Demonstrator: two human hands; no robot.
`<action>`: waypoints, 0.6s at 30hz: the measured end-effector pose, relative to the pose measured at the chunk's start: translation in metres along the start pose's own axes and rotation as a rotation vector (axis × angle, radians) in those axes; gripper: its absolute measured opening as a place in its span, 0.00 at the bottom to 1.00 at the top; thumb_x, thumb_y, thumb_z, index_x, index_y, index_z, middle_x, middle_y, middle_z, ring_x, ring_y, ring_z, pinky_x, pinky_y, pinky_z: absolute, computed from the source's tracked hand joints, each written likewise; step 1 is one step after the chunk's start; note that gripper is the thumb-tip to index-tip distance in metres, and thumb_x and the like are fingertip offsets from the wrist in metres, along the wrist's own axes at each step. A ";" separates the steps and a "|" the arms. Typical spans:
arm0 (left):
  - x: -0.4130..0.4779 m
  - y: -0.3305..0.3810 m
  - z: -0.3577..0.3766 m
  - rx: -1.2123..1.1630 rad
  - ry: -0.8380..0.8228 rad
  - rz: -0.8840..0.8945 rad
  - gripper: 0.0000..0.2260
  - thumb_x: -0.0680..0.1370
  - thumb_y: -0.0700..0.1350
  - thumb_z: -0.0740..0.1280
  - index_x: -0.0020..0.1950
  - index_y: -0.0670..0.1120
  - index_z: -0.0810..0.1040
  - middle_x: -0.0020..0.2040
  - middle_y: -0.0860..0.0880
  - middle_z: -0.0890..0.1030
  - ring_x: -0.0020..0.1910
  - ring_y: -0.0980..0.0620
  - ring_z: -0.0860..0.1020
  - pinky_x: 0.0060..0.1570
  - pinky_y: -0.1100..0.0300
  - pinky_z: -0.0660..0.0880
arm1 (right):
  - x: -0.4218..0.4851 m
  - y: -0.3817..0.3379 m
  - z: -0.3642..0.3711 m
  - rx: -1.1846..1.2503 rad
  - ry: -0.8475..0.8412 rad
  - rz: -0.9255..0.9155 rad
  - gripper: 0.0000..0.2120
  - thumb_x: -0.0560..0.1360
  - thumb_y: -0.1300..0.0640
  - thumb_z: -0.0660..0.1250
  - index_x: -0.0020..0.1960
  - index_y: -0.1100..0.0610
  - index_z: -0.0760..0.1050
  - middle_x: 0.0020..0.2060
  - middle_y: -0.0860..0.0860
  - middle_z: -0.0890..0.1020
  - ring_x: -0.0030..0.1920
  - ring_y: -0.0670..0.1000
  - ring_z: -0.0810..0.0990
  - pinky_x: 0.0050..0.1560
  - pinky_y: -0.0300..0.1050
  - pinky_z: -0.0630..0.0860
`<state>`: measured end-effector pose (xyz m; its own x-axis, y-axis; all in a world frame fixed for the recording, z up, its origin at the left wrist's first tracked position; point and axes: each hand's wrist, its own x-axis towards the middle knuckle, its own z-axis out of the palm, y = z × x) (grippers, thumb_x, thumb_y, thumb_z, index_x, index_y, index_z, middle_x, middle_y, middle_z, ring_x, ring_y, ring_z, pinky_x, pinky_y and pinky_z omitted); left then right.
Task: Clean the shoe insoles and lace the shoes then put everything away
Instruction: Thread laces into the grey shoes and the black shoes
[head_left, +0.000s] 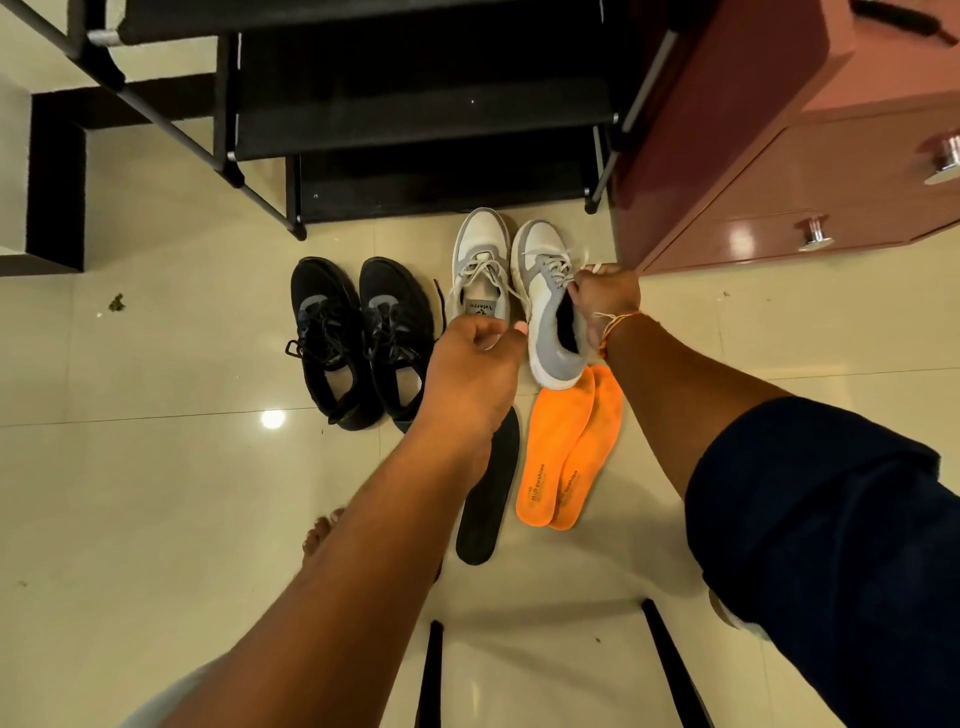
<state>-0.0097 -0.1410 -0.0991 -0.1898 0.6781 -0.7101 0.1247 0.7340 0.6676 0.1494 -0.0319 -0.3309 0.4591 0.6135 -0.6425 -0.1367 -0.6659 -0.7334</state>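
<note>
Head view: the right hand (605, 301) grips the tilted grey-white sneaker (550, 312) by its collar, while the left hand (475, 358), fingers loosely curled and holding nothing, should steady its heel so the laces stay clear.

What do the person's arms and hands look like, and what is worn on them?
The left hand and its forearm are bare, with nothing worn on them. The right hand has a thin thread band, red and pale, tied around the wrist. A dark blue sleeve is pushed up to about the elbow.
</note>
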 end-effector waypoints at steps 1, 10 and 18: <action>0.001 0.000 0.000 0.000 0.004 -0.001 0.12 0.81 0.51 0.68 0.63 0.49 0.78 0.60 0.52 0.79 0.55 0.56 0.77 0.63 0.53 0.76 | -0.002 0.000 0.000 0.023 -0.016 0.003 0.11 0.65 0.61 0.69 0.25 0.52 0.76 0.31 0.52 0.79 0.42 0.58 0.80 0.56 0.60 0.81; 0.004 -0.001 -0.004 0.023 0.044 -0.022 0.14 0.81 0.52 0.68 0.64 0.49 0.77 0.57 0.53 0.79 0.56 0.54 0.77 0.59 0.55 0.77 | -0.031 -0.011 0.013 0.006 -0.117 -0.071 0.06 0.74 0.64 0.71 0.50 0.57 0.79 0.45 0.54 0.83 0.48 0.52 0.83 0.57 0.46 0.80; 0.005 -0.005 -0.010 0.035 0.077 -0.046 0.13 0.81 0.50 0.69 0.64 0.50 0.76 0.57 0.51 0.78 0.47 0.57 0.75 0.39 0.63 0.71 | -0.072 0.045 0.035 -0.377 -0.203 0.174 0.19 0.77 0.49 0.69 0.61 0.62 0.77 0.54 0.57 0.83 0.56 0.58 0.83 0.59 0.51 0.80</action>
<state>-0.0211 -0.1412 -0.1038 -0.2699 0.6400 -0.7194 0.1482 0.7658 0.6258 0.0798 -0.0913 -0.3258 0.2710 0.5247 -0.8070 0.1497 -0.8512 -0.5031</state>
